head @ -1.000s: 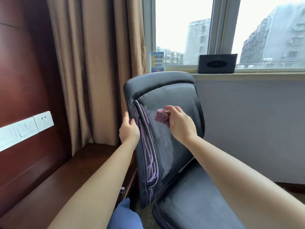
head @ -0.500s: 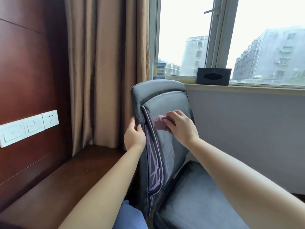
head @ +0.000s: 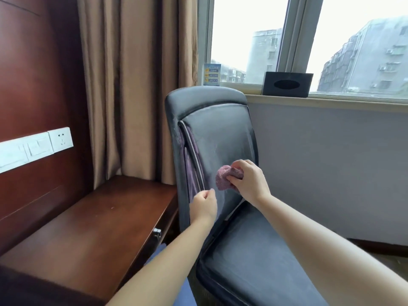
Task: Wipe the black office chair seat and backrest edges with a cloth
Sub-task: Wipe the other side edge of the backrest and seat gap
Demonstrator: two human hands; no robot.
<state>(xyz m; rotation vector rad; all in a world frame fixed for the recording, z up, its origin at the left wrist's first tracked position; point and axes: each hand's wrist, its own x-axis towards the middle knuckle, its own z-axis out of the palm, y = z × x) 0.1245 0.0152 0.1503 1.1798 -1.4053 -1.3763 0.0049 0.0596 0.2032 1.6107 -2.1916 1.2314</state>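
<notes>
— Cloth (head: pixel 224 180) first: a bunched pinkish-purple wad, pressed against the lower part of the backrest (head: pixel 217 140), just right of centre frame.

— And what has hold of it?

— The right hand (head: pixel 248 183), fingers curled over the wad, gripping it against the grey-black upholstery. The forearm runs in from the lower right corner of the frame.

— The left hand?

— The left hand (head: pixel 204 205) sits just below and left of the cloth, right by the backrest's left edge. Fingers loosely curled, thumb and forefinger close together; whether they pinch the edge trim or only hover at it, I cannot tell, as it is a bit blurred.

— Where does the office chair (head: pixel 220 195) stand?

— Centre frame, backrest upright with purplish piping down its left side, the seat (head: pixel 249 257) reaching toward the bottom of the frame. Its left edge sits just beside a dark wooden tabletop (head: pixel 92 221) filling the lower left.

— Background?

— Brown curtain (head: pixel 132 85) upper centre-left, white wall sockets (head: pixel 37 146) on the red-brown panel at left. On the windowsill (head: pixel 331 102), upper right, a black tissue box (head: pixel 287 84); a small blue card (head: pixel 212 74) stands left of it against the glass.
</notes>
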